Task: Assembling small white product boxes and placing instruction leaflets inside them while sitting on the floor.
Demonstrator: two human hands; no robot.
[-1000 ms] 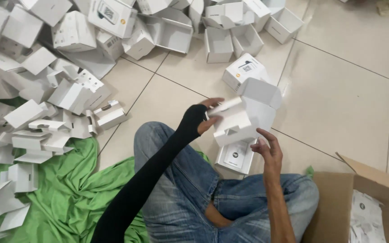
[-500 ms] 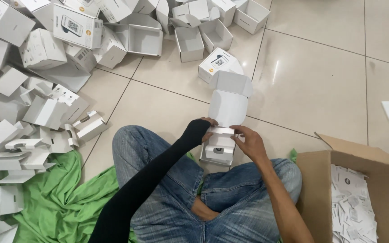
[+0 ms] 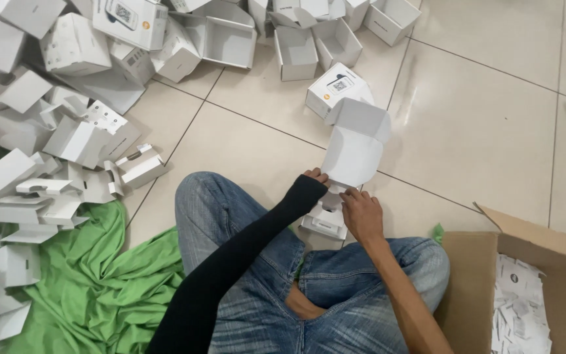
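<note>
White carton [image 3: 355, 147] half-folded, flaps open; left hand [image 3: 314, 178], right hand [image 3: 360, 215] fingers grasping it.

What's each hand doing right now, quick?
Left hand: mostly hidden by a black sleeve, fingers on the lower edge of the unfolded white carton.
Right hand: closed on the same carton's bottom flaps.

The half-folded white box [image 3: 355, 147] is of thin matt cardboard, smooth on its panels, and the heap of flat white box blanks [image 3: 40, 170] looks like the same material. The beige tiled floor [image 3: 492, 118] is glossy and reflects light, while the crumpled green cloth [image 3: 93, 288] is soft and matt. The open brown carton [image 3: 473, 282] is of rough, dull corrugated board.
</note>
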